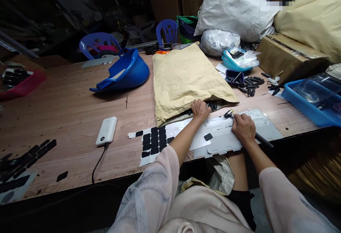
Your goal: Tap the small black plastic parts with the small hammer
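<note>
My left hand (pixel 201 109) is at the open mouth of a pale yellow sack (pixel 186 76) that lies flat on the table. Its fingers are curled, and what they hold is hidden. Small dark parts (pixel 212 105) show inside the mouth, right beside those fingers. My right hand (pixel 243 128) is wrapped round a small hammer (pixel 262 140) with a black handle. The hammer's head sticks out past my thumb, above a grey board (pixel 266 128) at the table edge. Left of the board, a white sheet carries rows of black rounded pads (pixel 154 144).
A white power bank (pixel 106 130) with a cable and a blue scoop-shaped basin (pixel 133 69) stand to the left. Black pieces (pixel 250 84), a purple box (pixel 234 77) and a blue tray (pixel 309 101) are at right. Big sacks and a carton (pixel 290 57) fill the back.
</note>
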`<state>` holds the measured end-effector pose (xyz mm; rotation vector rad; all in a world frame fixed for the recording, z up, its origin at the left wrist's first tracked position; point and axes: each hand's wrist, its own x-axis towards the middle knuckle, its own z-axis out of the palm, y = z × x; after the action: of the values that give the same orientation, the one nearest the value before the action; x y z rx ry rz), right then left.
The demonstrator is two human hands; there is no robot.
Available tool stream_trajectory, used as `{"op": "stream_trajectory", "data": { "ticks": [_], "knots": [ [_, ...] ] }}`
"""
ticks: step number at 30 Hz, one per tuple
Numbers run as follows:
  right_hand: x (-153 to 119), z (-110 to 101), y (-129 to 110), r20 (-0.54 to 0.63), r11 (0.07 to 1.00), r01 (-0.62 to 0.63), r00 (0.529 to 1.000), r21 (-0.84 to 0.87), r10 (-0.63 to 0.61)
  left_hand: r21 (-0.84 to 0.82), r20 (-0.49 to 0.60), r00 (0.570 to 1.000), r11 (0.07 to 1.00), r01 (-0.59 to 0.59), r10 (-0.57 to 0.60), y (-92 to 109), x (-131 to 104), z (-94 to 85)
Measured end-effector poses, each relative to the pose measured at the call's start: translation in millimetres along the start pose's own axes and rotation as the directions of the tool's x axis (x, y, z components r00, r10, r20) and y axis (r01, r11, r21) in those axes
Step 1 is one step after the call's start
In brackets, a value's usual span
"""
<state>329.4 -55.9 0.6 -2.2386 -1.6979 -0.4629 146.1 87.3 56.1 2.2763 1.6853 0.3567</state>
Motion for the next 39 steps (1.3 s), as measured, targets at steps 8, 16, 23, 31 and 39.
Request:
{"op": "stream_trajectory", "data": {
  "ticks": [8,16,23,31,39],
  "knots": [
    [1,2,1,-0.004,1.000,-0.004,1.000,-0.002,0.004,-0.233,0.085,0.996,0.971,0.060,-0.041,-33,-55,-24.4],
    [1,2,3,-0.011,1.000,0.012,1.000,-0.013,-0.012,-0.333,0.022,1.000,0.943,-0.009,0.018,-89,-132,-13.0],
    [1,5,4,-0.036,1.000,-0.001,0.999,0.014,0.001,-0.339,-0.053,0.995,0.936,-0.095,0.082,-98,-141,5.0],
    [5,4,13,-0.011,0.989,-0.023,1.000,0.149,0.025,-0.350,-0.037,0.993,0.930,-0.117,0.111,-101,-140,10.9],
    [-37,-36,-66,-0.167,0.785,0.150,0.984,0.601,-0.060,-0.357,-0.027,0.994,0.928,-0.109,0.107,-100,-139,12.5]
  ]
}}
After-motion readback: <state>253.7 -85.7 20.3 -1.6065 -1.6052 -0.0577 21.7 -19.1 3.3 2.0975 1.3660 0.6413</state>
